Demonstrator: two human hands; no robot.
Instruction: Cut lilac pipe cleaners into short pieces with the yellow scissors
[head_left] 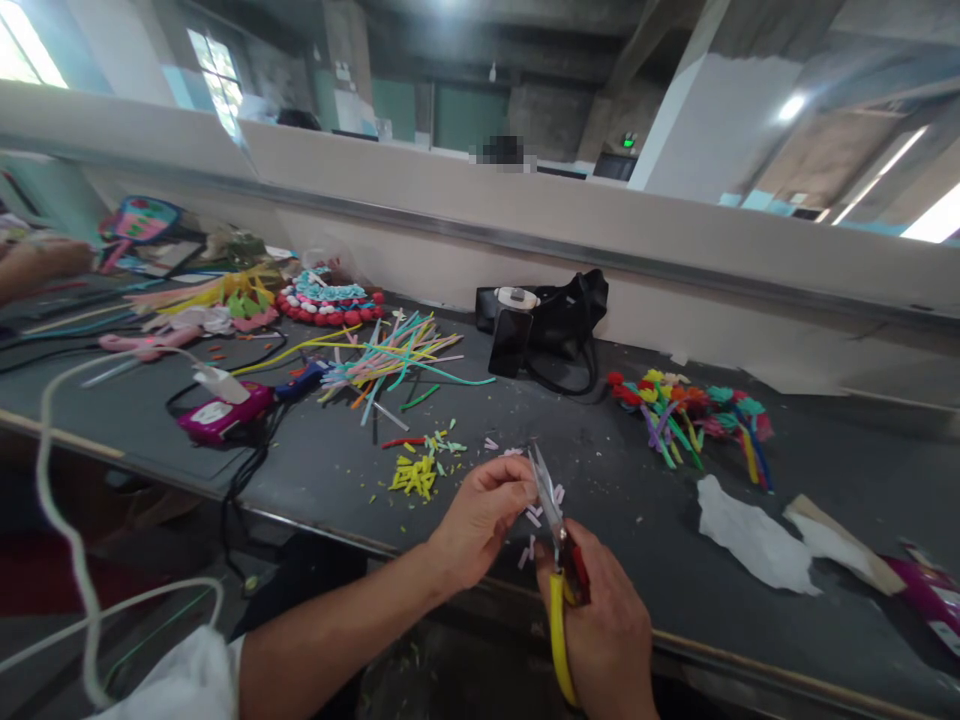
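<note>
My right hand (606,620) is wrapped round the handles of a pair of scissors (556,530) with yellow and red grips. The blades point away from me and up, close beside the fingertips of my left hand (484,515). Those left fingers are pinched together; what sits between them is hidden or too small to make out. Short pale pink pieces (533,516) lie on the table under and around the blades. To the left of my left hand is a small heap of short yellow pieces (414,476), with pale green bits (448,443) and a red strip (403,442) beside it.
Long pastel fuzzy strips (397,350) lie beyond the heap. A purple power strip (229,412) with cables is at left. A phone (510,340) leans by a black bag (577,310). Colourful fuzzy flowers (675,395) and white paper (754,535) lie right. Another person's hand (49,262) is far left.
</note>
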